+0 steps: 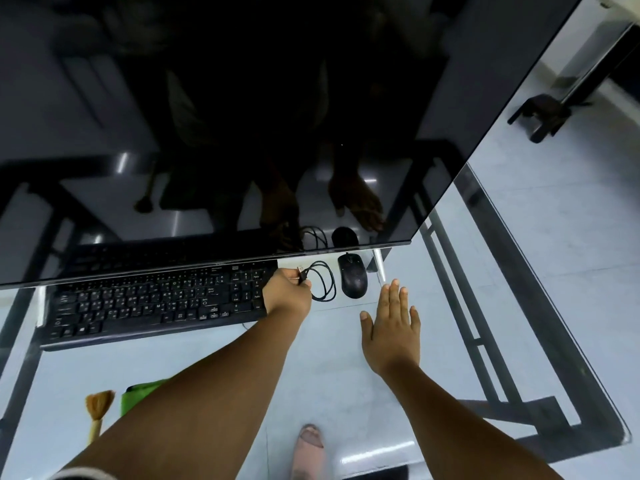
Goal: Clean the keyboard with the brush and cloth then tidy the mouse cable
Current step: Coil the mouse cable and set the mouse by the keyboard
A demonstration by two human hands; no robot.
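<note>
A black keyboard (152,303) lies on the glass desk under the monitor's lower edge. To its right sits a black mouse (353,276), its black cable (323,282) looped between keyboard and mouse. My left hand (287,293) is closed on the cable near its USB plug, at the keyboard's right end. My right hand (391,323) hovers flat with fingers spread, just below and right of the mouse, holding nothing. A straw-coloured brush (98,410) and a green cloth (138,396) lie near the front left, the cloth partly hidden by my left arm.
A large dark monitor (242,116) fills the upper view and overhangs the keyboard's far rows. The glass desk (519,306) shows its black metal frame and the floor below. A foot in a sandal (310,448) shows through the glass. The desk's right edge runs diagonally.
</note>
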